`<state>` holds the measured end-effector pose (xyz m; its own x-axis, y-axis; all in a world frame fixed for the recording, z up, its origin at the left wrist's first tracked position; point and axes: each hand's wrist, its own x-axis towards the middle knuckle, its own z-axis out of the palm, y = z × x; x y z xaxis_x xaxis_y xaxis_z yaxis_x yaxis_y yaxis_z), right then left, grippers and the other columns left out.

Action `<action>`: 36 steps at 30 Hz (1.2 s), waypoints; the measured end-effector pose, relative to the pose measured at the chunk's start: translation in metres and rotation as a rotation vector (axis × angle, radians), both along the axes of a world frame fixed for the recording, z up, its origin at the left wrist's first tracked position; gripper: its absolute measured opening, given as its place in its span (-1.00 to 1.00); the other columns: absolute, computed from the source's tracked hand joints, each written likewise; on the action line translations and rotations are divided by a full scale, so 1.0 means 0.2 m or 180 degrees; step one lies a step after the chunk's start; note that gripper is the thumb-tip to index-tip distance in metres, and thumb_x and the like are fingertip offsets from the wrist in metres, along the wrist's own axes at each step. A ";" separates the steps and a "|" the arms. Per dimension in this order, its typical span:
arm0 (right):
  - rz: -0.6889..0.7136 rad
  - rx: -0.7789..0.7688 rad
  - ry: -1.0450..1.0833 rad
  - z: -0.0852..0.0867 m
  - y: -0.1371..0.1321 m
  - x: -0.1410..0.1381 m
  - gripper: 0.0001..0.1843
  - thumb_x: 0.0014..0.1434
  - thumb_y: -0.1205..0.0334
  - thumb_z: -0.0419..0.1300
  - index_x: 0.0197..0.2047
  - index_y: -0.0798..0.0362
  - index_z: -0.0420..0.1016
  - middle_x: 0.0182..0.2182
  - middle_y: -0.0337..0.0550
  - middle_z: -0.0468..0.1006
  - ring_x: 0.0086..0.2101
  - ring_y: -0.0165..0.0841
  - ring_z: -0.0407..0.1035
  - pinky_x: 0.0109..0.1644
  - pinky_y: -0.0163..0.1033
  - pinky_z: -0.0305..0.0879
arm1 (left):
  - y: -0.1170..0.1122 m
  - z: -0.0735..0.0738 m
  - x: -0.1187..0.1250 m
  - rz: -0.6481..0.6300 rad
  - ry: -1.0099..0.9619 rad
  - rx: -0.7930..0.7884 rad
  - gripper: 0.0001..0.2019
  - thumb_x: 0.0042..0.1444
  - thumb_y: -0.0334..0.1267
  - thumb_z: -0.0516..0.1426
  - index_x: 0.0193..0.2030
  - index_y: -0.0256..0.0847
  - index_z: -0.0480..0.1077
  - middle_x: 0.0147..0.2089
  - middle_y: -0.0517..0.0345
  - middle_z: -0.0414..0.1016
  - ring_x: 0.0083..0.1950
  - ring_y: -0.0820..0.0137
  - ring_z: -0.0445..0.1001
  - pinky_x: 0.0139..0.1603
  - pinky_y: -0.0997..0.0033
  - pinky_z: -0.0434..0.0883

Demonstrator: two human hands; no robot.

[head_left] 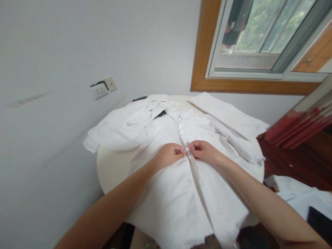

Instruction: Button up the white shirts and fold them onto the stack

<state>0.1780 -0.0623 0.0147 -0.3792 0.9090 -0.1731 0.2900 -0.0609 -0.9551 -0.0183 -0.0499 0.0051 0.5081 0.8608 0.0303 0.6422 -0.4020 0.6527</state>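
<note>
A white button-up shirt (166,193) lies front side up, its collar towards the wall and its hem hanging over the near table edge. Both hands meet at the front opening, about halfway down. My left hand (171,154) pinches the left-hand front edge, fingers closed. Opposite it, my right hand (203,151) pinches the other edge between thumb and fingers. Below the hands the two front edges lie apart, and a button (189,181) shows on the left one. Above them the edges run together up to the collar. Whatever sits between the fingertips is too small to make out.
A round cream table (111,166) stands against the wall. Heaped white clothing (119,128) with dark striped fabric lies back left; a folded white garment (228,114) lies back right. White items (303,190) are low at the right, near a red curtain (298,124).
</note>
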 end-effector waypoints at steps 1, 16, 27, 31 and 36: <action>0.0015 0.0026 -0.0018 0.00 0.00 0.00 -0.85 -0.06 0.25 0.21 -0.35 0.07 0.41 -0.55 -0.36 0.38 -0.56 -0.51 0.25 -0.44 -0.37 0.23 | 0.00 0.00 0.00 -0.0004 -0.0008 -0.0002 -0.80 0.08 -0.18 0.11 -0.36 -0.17 0.55 -0.38 0.21 0.55 -0.36 0.44 0.43 -0.31 0.49 0.29; 0.0284 0.0315 -0.0118 -0.08 0.02 0.01 -0.81 -0.03 0.24 0.17 -0.31 0.13 0.47 -0.56 -0.32 0.41 -0.55 -0.50 0.25 -0.45 -0.38 0.15 | 0.02 0.03 -0.02 -0.0016 -0.0679 -0.1008 -0.84 0.01 -0.23 0.14 -0.40 -0.26 0.51 -0.37 0.16 0.57 -0.31 0.43 0.46 -0.24 0.49 0.33; 0.0215 0.0091 0.0097 -0.03 0.00 0.00 -0.85 -0.03 0.26 0.23 -0.34 0.12 0.47 -0.56 -0.34 0.40 -0.54 -0.52 0.27 -0.43 -0.39 0.23 | 0.02 0.02 -0.02 0.0012 -0.0662 -0.1089 -0.81 0.02 -0.22 0.13 -0.38 -0.26 0.53 -0.36 0.16 0.57 -0.32 0.42 0.45 -0.27 0.49 0.29; 0.0307 -0.0326 0.0377 0.00 0.00 0.00 -0.85 0.01 0.25 0.26 -0.31 0.12 0.48 -0.49 -0.27 0.50 -0.46 -0.49 0.36 -0.31 -0.36 0.35 | 0.03 0.00 -0.02 -0.0025 -0.0564 -0.0951 -0.78 0.03 -0.17 0.13 -0.38 -0.27 0.53 -0.39 0.15 0.54 -0.35 0.42 0.41 -0.30 0.49 0.27; 0.0274 -0.0407 0.0443 -0.02 0.02 0.01 -0.80 -0.03 0.24 0.32 -0.31 0.12 0.51 -0.44 -0.24 0.52 -0.42 -0.48 0.39 -0.29 -0.36 0.38 | 0.04 -0.01 -0.03 -0.0006 -0.0413 -0.0878 -0.74 0.03 -0.14 0.12 -0.32 -0.28 0.54 -0.41 0.16 0.52 -0.40 0.44 0.36 -0.38 0.50 0.22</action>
<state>0.1803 -0.0592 0.0107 -0.4828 0.8462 -0.2256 0.1652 -0.1650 -0.9724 -0.0239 -0.0426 0.0029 0.5167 0.8447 -0.1397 0.5458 -0.1993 0.8138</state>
